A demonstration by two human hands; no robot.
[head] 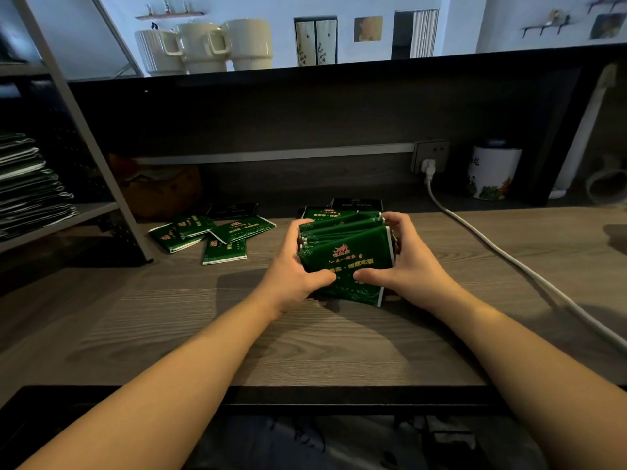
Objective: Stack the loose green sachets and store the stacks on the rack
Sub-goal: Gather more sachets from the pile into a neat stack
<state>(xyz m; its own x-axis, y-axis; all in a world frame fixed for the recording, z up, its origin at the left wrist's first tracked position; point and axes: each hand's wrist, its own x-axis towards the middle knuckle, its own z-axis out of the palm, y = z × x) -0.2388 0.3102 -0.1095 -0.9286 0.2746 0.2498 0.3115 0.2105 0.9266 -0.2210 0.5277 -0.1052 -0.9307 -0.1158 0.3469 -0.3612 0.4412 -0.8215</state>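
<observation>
— Where was the stack of green sachets [346, 257] found?

— Mid-table [169, 317], gripped between the left hand [291, 271] and right hand [403, 262], fingers curled round both ends.

— And the rest?

— Loose sachets [213, 234] were scattered toward the table's back left, beside the rack [84, 212], where stacks [30, 184] were shelved.

Both hands' fingers [298, 232] curled inward

Dim wooden desk [339, 340] beneath a dark shelf [373, 67], pale wall [458, 25].

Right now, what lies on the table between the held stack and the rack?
In the head view, loose sachets lie there, left of the stack and right of the rack.
</observation>
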